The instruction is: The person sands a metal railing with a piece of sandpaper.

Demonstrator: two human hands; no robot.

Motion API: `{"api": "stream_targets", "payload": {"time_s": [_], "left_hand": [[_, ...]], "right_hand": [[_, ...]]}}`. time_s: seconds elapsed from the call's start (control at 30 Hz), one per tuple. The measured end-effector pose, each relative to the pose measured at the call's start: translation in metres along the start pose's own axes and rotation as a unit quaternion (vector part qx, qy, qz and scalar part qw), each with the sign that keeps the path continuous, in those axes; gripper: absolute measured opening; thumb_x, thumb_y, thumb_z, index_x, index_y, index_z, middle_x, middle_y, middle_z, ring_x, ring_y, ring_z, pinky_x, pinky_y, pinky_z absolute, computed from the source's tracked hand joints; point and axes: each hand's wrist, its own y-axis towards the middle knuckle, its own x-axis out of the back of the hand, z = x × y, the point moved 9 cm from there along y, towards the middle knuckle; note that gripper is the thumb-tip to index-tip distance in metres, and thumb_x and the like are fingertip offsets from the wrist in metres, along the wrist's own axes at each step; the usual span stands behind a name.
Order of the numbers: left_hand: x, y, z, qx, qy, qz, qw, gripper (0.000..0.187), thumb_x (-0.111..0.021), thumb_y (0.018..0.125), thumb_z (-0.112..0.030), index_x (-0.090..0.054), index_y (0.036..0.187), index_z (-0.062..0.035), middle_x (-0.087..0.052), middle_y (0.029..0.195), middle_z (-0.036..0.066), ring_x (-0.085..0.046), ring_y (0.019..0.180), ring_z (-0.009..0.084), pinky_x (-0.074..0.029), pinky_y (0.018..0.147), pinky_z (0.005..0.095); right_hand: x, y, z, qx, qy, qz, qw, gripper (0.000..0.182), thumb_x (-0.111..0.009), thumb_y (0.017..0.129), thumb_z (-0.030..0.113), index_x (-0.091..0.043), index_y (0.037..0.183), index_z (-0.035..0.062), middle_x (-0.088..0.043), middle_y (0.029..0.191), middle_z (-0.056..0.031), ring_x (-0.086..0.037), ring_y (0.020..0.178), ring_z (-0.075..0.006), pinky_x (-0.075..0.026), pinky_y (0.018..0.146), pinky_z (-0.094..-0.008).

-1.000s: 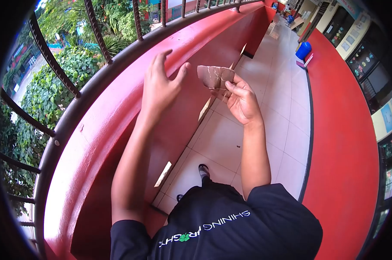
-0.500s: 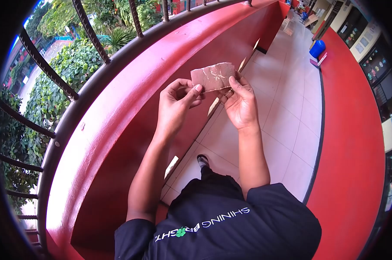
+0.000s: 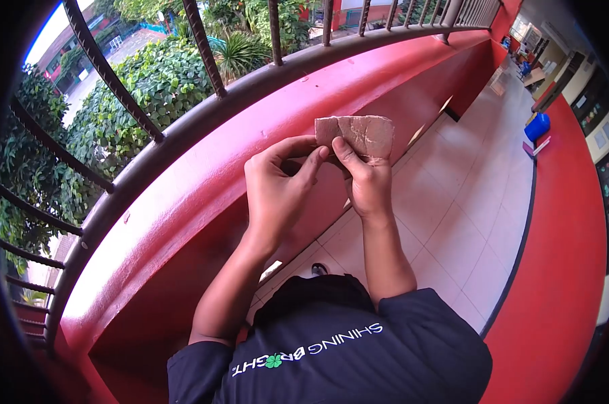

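A small, roughly rectangular piece of cardboard [image 3: 365, 135], reddish brown with pale creases and a worn lower edge, is held up in front of me above the ledge. My right hand [image 3: 372, 185] grips it from below, thumb pressed on its near face and fingers hidden behind. At its lower left corner, my left hand [image 3: 277, 182] pinches with thumb and forefinger, the other fingers curled behind.
A red ledge [image 3: 203, 145] with a dark metal railing [image 3: 190, 121] curves along my left, with leafy bushes beyond. To my right runs a tiled walkway [image 3: 446, 202] beside a red wall [image 3: 560, 249]. A blue container [image 3: 537, 126] stands farther along.
My right hand has shifted left along the cardboard, its thumb now near the left hand. The cardboard now extends farther right past my left fingers. The view has turned slightly leftward.
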Motion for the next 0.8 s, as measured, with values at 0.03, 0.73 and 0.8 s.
{"api": "stream_targets", "payload": {"time_s": [0.03, 0.73, 0.8], "left_hand": [[0.012, -0.002, -0.021, -0.068, 0.059, -0.059, 0.994, 0.032, -0.083, 0.091, -0.013, -0.075, 0.119, -0.0017, -0.079, 0.095, 0.008, -0.069, 0.070, 0.0092, -0.054, 0.061, 0.0237], [0.121, -0.012, -0.095, -0.222, 0.626, -0.297, 0.686, 0.077, -0.084, 0.085, -0.050, -0.046, 0.138, -0.0082, -0.066, 0.111, 0.009, -0.064, 0.106, 0.0274, -0.039, 0.102, 0.0455], [0.116, -0.009, -0.095, -0.177, 0.686, -0.259, 0.656, 0.071, -0.080, 0.086, -0.054, -0.053, 0.136, -0.0120, -0.066, 0.110, 0.009, -0.064, 0.106, 0.0282, -0.038, 0.102, 0.0457]], "right_hand": [[-0.002, 0.011, -0.003, -0.005, 0.002, 0.010, 1.000, 0.022, -0.070, 0.101, 0.009, -0.070, 0.122, 0.0013, -0.074, 0.107, -0.0065, -0.073, 0.093, -0.0175, -0.060, 0.081, -0.0332], [-0.079, 0.070, 0.002, 0.262, -0.477, -0.063, 0.837, 0.040, -0.054, 0.098, -0.005, -0.064, 0.137, -0.0041, -0.063, 0.132, -0.0319, -0.060, 0.128, -0.0426, -0.053, 0.104, -0.0429], [-0.074, 0.071, -0.006, 0.130, -0.462, -0.061, 0.875, 0.038, -0.053, 0.100, -0.005, -0.063, 0.136, -0.0070, -0.063, 0.131, -0.0322, -0.060, 0.127, -0.0421, -0.054, 0.103, -0.0423]]}}
